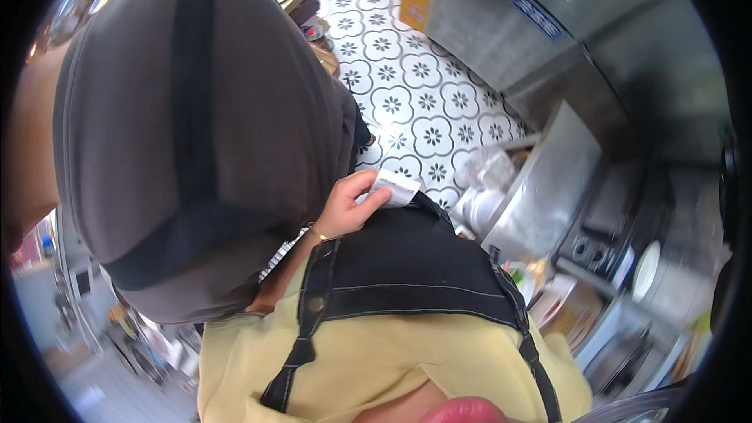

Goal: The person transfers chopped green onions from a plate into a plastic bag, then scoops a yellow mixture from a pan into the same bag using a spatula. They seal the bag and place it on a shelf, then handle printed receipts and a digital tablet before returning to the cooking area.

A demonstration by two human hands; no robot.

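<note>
My left hand [346,208] holds a small white printed paper slip [400,188] between thumb and fingers, in front of my waist. The slip bears writing. A gold-coloured bracelet [319,232] circles that wrist. Just beneath the slip is the top of my black apron [405,264], worn over a yellow shirt [411,346]. My right hand is out of view.
Close on my left stands a person in a grey-brown top [258,100] with black straps, hiding much of that side. A stainless steel cabinet [499,17] and an orange cardboard box [416,3] stand ahead on the patterned tile floor [432,135]. To the right, a metal panel [546,182] stands beside plastic-wrapped goods [490,170].
</note>
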